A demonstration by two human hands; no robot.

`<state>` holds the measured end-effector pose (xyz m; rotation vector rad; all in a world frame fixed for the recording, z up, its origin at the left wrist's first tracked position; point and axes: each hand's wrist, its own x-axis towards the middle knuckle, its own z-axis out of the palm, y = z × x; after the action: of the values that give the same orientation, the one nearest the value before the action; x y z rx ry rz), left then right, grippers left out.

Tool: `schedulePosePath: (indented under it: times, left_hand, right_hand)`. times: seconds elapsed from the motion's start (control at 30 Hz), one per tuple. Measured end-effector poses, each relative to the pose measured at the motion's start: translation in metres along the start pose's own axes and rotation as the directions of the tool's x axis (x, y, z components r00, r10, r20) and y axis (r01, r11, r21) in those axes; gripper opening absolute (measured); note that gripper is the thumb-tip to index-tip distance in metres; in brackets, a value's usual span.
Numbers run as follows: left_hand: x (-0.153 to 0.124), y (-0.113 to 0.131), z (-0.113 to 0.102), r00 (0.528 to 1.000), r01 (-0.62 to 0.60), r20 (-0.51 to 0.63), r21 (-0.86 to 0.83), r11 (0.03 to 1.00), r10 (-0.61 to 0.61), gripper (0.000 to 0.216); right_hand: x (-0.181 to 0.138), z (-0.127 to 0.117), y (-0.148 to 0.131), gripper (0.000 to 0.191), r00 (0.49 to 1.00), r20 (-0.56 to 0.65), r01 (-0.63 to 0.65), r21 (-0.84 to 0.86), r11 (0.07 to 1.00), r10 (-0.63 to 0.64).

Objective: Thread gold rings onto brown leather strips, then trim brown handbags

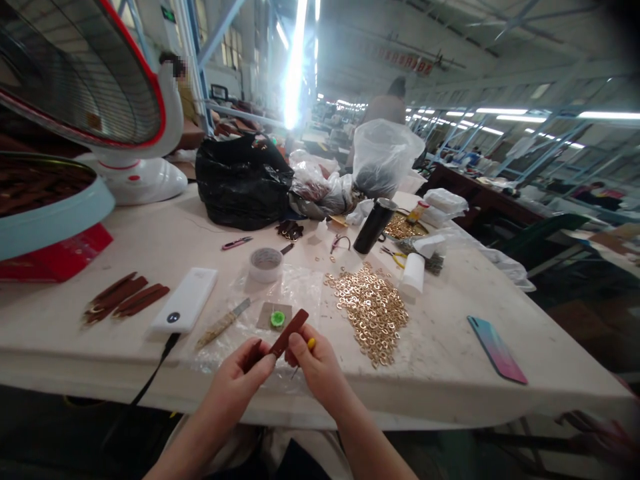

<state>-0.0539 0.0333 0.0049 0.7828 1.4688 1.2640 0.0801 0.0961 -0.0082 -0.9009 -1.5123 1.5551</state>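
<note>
Workshop table (450,360), near edge: left hand (245,375), grip clamped on a brown leather strip (291,330); right hand (316,365), grip closed on a yellow-handled tool (311,344), thumb against the strip; brass rings (373,310) heaped just right.

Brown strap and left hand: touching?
Touching. The head view shows the left hand pinching the brown strap at its lower end; the right hand grips a yellow-handled tool.
</note>
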Motion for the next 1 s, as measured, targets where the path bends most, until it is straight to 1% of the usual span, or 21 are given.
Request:
schedulePosePath:
  times: [0.03,0.1,0.2,0.3,0.4,0.5,0.6,0.73,0.8,0.83,0.87,0.9,0.93,0.97,1.0]
  left_hand:
    - [0.000,0.001,0.001,1.000,-0.010,0.003,0.018,1.000,0.010,0.021]
    - [0.000,0.002,0.000,1.000,-0.027,0.018,0.032,0.999,0.026,0.023]
    - [0.000,0.003,-0.002,0.999,-0.022,0.044,0.036,0.999,0.020,0.024]
    - [-0.001,0.002,-0.004,0.998,-0.019,0.056,0.055,0.998,0.016,0.023]
    - [0.000,0.001,-0.004,0.996,-0.047,0.076,0.084,0.995,0.041,0.022]
    - [0.002,-0.002,-0.005,0.995,-0.091,0.058,0.126,0.988,0.084,0.020]
    - [0.000,-0.005,-0.006,0.994,-0.106,0.052,0.149,0.983,0.100,0.017]
    - [-0.003,-0.003,-0.013,0.988,-0.147,0.076,0.143,0.979,0.137,0.012]
    - [0.000,0.000,-0.027,0.987,-0.155,0.068,0.176,0.972,0.145,0.012]
    - [0.004,0.002,-0.039,0.989,-0.149,0.030,0.211,0.966,0.146,0.014]
    - [0.009,0.005,-0.056,0.987,-0.131,-0.049,0.275,0.952,0.150,0.016]
    - [0.016,0.008,-0.075,0.974,-0.104,-0.153,0.344,0.933,0.165,0.019]
    - [0.025,0.011,-0.098,0.935,-0.052,-0.297,0.428,0.902,0.195,0.023]
    - [0.034,0.014,-0.122,0.868,0.034,-0.435,0.531,0.847,0.238,0.024]
    - [0.044,0.016,-0.146,0.820,0.086,-0.508,0.564,0.822,0.263,0.024]
  right_hand:
    - [0.000,0.003,0.001,0.032,0.999,0.036,-0.004,-0.010,1.000,0.004]
    - [0.002,0.007,0.001,0.032,0.999,0.037,-0.027,-0.005,1.000,0.027]
    - [0.004,0.009,0.001,0.033,0.994,0.026,-0.109,0.088,0.990,0.107]
    - [0.003,0.010,-0.001,0.030,0.979,0.063,-0.200,0.155,0.968,0.192]
    - [0.000,0.013,-0.004,0.018,0.968,0.127,-0.235,0.135,0.963,0.218]
    - [0.000,0.017,-0.008,0.012,0.957,0.142,-0.269,0.100,0.958,0.254]
    - [0.000,0.022,-0.010,0.012,0.941,0.163,-0.310,0.071,0.948,0.295]
    - [0.003,0.032,-0.007,0.019,0.943,0.164,-0.297,0.013,0.955,0.291]
    - [0.005,0.036,-0.004,0.025,0.938,0.170,-0.307,0.013,0.952,0.301]
    - [0.006,0.037,-0.002,0.029,0.935,0.184,-0.315,0.033,0.949,0.304]
    - [0.006,0.037,-0.001,0.033,0.934,0.196,-0.317,0.062,0.946,0.300]
    - [0.006,0.036,-0.001,0.039,0.936,0.197,-0.314,0.094,0.945,0.292]
    - [0.006,0.035,0.000,0.043,0.940,0.188,-0.310,0.120,0.943,0.285]
    - [0.005,0.033,0.001,0.046,0.944,0.173,-0.304,0.132,0.943,0.280]
    - [0.005,0.032,0.002,0.048,0.949,0.153,-0.298,0.132,0.946,0.277]
